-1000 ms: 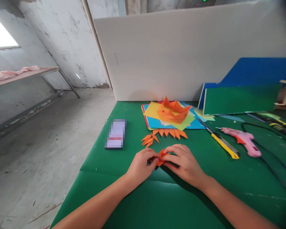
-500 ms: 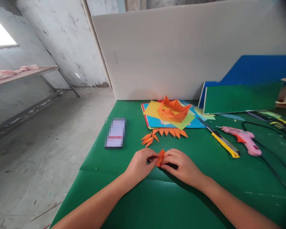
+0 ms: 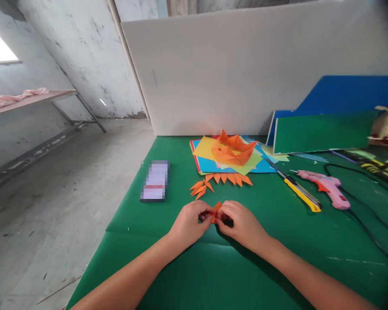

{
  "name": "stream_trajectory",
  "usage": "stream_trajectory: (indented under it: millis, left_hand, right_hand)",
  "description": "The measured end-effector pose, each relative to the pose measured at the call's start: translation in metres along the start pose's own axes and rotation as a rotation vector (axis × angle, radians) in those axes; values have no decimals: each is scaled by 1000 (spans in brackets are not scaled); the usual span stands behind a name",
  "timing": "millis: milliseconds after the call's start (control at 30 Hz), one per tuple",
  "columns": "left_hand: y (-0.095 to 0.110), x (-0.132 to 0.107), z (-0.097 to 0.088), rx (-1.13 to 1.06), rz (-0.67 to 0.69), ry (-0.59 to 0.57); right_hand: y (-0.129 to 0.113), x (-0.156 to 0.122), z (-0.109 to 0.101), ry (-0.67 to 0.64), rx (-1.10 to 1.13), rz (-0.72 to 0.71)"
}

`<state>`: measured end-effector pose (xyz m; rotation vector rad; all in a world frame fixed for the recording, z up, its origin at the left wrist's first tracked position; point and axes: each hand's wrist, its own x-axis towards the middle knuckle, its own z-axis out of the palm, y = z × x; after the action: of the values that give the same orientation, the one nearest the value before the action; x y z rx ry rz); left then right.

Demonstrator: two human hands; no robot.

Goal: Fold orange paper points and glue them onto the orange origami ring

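Orange paper piece [image 3: 217,206] over green counter [image 3: 187,275], pinched between left hand [image 3: 189,221] and right hand [image 3: 242,223], both grips closed on it. Folded orange points [image 3: 230,178] lie beyond, beside paper stack [image 3: 267,167].

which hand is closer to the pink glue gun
Right. The right hand pinches the orange paper piece, off to the left of the pink glue gun; the left hand is farther left, gripping the paper's other side.
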<state>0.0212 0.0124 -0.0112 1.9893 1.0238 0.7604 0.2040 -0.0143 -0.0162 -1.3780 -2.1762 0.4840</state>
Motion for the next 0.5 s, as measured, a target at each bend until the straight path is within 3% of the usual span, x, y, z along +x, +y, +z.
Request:
stream_trajectory:
  millis: [200,500]
  left_hand:
    - [1,0,-1,-28,-8,-25]
    - [4,0,-3,-10,-18,-7]
  right_hand:
    - [1,0,0,11,0,5]
    - [2,-2,-12,-85,117,-52]
